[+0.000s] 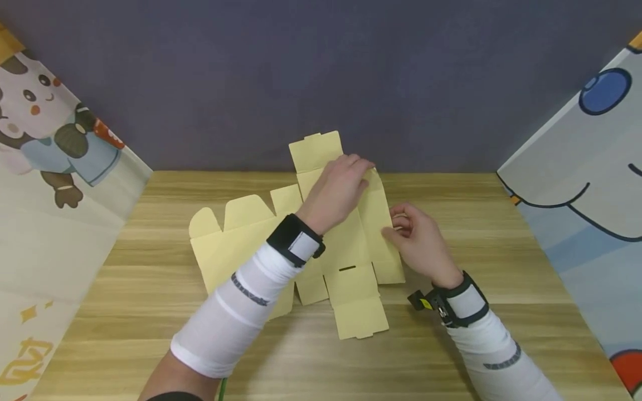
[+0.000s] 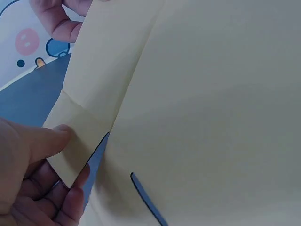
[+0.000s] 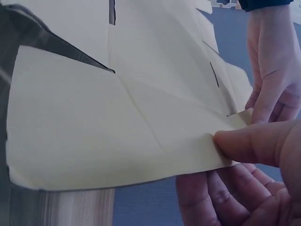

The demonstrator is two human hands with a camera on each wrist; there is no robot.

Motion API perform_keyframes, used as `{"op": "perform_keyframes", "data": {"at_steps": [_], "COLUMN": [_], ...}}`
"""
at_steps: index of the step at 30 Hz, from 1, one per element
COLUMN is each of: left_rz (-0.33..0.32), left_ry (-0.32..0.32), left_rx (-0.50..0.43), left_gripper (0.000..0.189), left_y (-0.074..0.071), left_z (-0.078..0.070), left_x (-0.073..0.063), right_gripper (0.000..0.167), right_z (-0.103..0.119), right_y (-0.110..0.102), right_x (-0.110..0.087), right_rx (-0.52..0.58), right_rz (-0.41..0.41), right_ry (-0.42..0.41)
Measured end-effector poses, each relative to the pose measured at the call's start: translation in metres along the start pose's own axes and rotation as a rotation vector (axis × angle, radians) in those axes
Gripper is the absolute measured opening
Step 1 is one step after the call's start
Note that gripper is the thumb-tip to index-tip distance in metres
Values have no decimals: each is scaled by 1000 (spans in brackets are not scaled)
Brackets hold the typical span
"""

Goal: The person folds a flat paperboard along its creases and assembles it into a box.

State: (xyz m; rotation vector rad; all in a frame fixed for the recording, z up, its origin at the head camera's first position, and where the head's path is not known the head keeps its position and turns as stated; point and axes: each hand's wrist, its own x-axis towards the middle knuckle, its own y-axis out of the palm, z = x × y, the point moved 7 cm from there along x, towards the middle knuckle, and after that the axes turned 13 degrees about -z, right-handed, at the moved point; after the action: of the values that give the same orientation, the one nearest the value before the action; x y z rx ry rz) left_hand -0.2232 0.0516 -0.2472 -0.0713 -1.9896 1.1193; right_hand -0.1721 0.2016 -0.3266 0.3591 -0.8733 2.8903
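A pale yellow cardboard box blank (image 1: 346,245), unfolded flat with tabs, crease lines and narrow slots, lies on the tabletop with its right side raised. At its far right corner my left hand (image 1: 337,192) pinches a small end flap (image 2: 80,125); in the left wrist view the thumb is on top and the fingers are beneath. My right hand (image 1: 421,242) grips the long right-hand panel (image 1: 377,228) by its outer edge. The right wrist view has that thumb (image 3: 254,141) pressing the upper face, fingers curled under the edge. My left forearm covers part of the blank.
The wood-grain tabletop (image 1: 451,189) meets a dark blue-grey back wall (image 1: 321,72). Side panels with cartoon prints stand at the left (image 1: 75,184) and right (image 1: 567,184). A small black device (image 1: 417,301) sticks out from the right wrist strap.
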Motion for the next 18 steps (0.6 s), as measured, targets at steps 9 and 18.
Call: {"op": "perform_keyframes", "data": {"at_steps": [9,18], "left_rz": [-128,-315], "left_ry": [56,205], "left_rx": [-18,181], "left_gripper": [12,16], "left_y": [-6,3], "left_z": [-14,-35], "left_x": [-22,-47], "right_gripper": [29,33], "right_z": [-1,4], "right_y": [-2,-2], "right_x": [2,1], "right_rx": [-4,24], "right_rz": [-37,-46], "right_ry": [-28,-36]}}
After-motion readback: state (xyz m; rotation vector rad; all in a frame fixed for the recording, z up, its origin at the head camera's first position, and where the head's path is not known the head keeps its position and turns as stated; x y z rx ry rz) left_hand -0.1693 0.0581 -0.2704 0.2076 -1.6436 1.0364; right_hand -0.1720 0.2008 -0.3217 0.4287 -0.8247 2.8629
